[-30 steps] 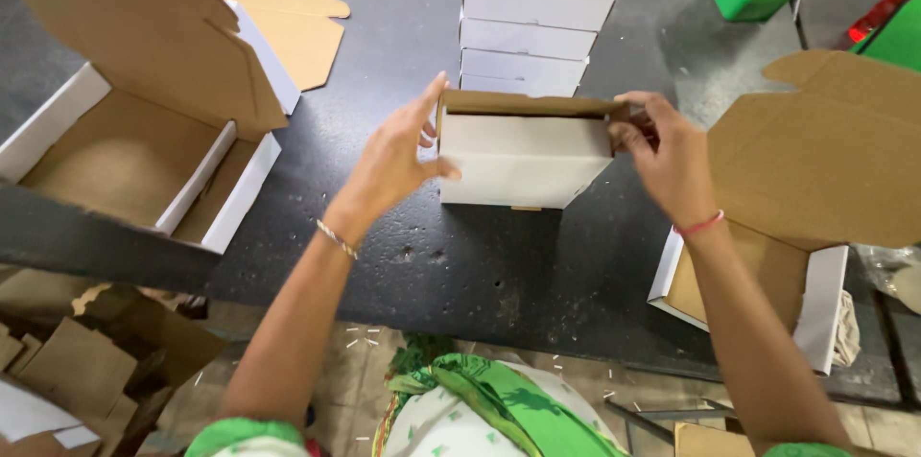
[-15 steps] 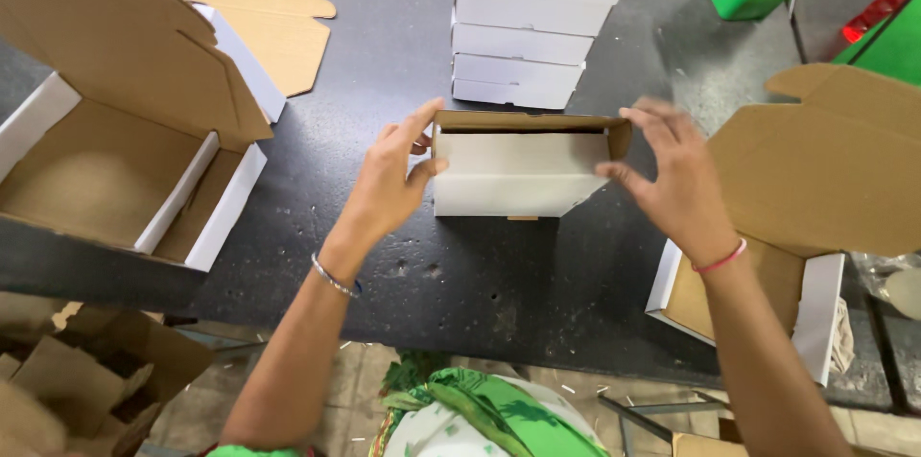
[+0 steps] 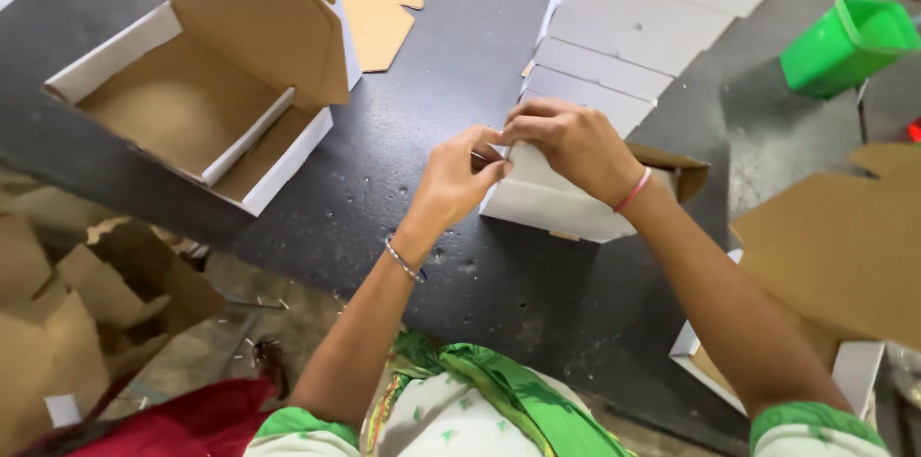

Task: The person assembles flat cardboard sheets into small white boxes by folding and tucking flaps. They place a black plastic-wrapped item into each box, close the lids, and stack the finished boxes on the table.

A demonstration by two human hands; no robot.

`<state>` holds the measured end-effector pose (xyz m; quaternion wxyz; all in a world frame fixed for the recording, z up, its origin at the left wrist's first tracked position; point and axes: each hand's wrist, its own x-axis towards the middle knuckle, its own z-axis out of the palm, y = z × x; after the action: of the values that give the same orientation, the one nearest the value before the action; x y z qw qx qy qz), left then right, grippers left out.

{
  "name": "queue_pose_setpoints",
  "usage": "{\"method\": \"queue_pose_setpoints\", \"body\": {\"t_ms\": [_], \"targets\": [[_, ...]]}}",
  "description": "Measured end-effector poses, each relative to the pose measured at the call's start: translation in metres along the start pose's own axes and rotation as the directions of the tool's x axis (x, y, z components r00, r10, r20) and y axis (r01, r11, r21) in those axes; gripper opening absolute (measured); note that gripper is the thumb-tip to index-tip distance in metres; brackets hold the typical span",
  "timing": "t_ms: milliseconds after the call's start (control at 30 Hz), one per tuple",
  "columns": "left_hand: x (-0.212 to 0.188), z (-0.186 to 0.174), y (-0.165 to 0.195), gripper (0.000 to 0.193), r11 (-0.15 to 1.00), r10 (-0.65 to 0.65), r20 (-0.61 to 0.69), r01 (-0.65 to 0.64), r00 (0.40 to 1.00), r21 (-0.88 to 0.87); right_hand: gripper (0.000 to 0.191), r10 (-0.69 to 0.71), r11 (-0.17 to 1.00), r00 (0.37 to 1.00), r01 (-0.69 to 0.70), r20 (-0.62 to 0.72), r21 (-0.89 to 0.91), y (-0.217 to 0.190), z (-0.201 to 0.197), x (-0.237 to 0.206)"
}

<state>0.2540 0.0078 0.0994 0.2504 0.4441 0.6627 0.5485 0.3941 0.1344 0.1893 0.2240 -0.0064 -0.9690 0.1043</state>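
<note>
A small white cardboard box (image 3: 561, 206) with a brown inside lies on the dark table (image 3: 451, 83) in front of me. My left hand (image 3: 459, 179) pinches its left end with fingers closed on the flap. My right hand (image 3: 576, 145) lies over the top of the box, fingers meeting the left hand at the same corner. A brown flap (image 3: 683, 169) sticks out at the box's right end.
A row of finished white boxes (image 3: 638, 35) runs away behind the held box. An open white box (image 3: 206, 97) with raised lid stands at left, another (image 3: 835, 275) at right. A flat brown blank (image 3: 376, 11) and a green bin (image 3: 844, 43) lie farther off. Cardboard scraps (image 3: 77, 304) lie below the table edge.
My right hand has moved from the box's right end across to its left end, joining the left hand. The view has shifted closer and tilted.
</note>
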Motion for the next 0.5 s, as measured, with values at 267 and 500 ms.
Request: {"method": "queue_pose_setpoints", "body": {"t_ms": [267, 500], "targets": [[-0.002, -0.012, 0.003, 0.049, 0.993, -0.001, 0.074, 0.01, 0.997, -0.117, 0.014, 0.041, 0.998, 0.999, -0.041, 0.001, 0.055, 0.0, 0.0, 0.0], [-0.004, -0.004, 0.016, 0.058, 0.997, -0.029, -0.063, 0.033, 0.998, 0.065, 0.024, -0.006, 1.0, 0.999, 0.005, -0.036, -0.01, -0.005, 0.001, -0.003]]}}
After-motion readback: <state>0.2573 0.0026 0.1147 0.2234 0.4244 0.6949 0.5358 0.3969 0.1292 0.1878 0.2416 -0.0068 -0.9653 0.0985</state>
